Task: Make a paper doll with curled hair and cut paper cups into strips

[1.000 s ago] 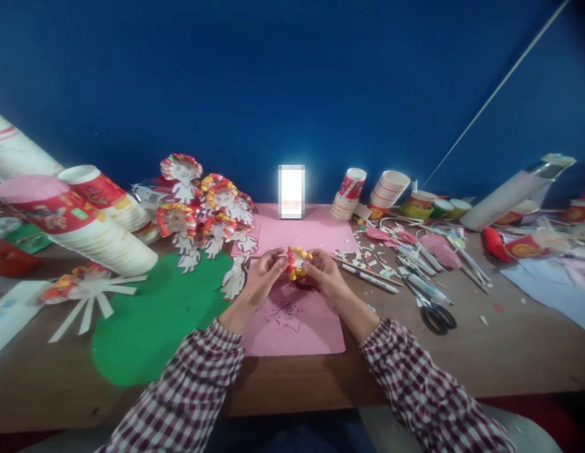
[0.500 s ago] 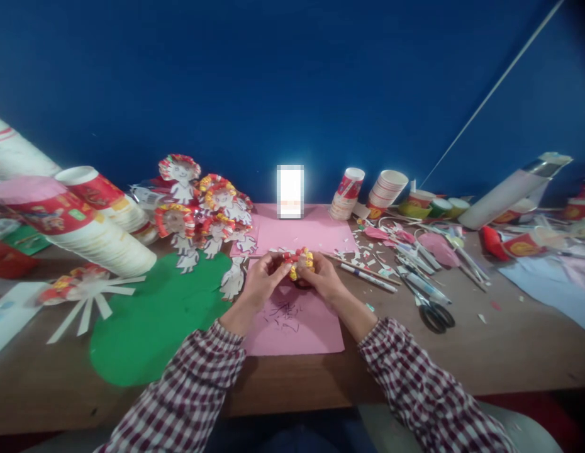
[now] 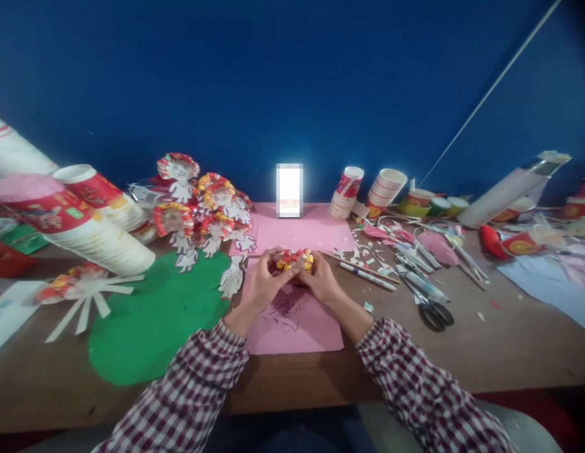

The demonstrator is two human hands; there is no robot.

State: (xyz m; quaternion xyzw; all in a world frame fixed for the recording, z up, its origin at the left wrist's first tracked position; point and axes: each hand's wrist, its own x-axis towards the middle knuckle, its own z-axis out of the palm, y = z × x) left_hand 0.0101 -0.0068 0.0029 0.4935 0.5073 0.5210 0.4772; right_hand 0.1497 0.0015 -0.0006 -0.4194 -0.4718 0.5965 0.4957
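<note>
My left hand [image 3: 261, 283] and my right hand [image 3: 321, 280] meet over a pink sheet [image 3: 297, 324] with pen scribbles. Together they pinch a small paper-cup piece with curled red and yellow strips [image 3: 294, 260]. Fingers of both hands close on its rim, so most of the piece is hidden. Both sleeves are red-and-white checked.
A green paper oval [image 3: 151, 327] lies left of the pink sheet. Several finished paper-cup dolls [image 3: 202, 211] stand behind it. Long stacks of paper cups [image 3: 80, 229] lie at the left. Scissors [image 3: 431, 311], pens and paper scraps [image 3: 372, 264] lie right. A bright phone [image 3: 289, 190] stands by the blue wall.
The curled piece has turned in my fingers, and both hands have closed tighter around it and shifted slightly left. Nothing else on the table has moved.
</note>
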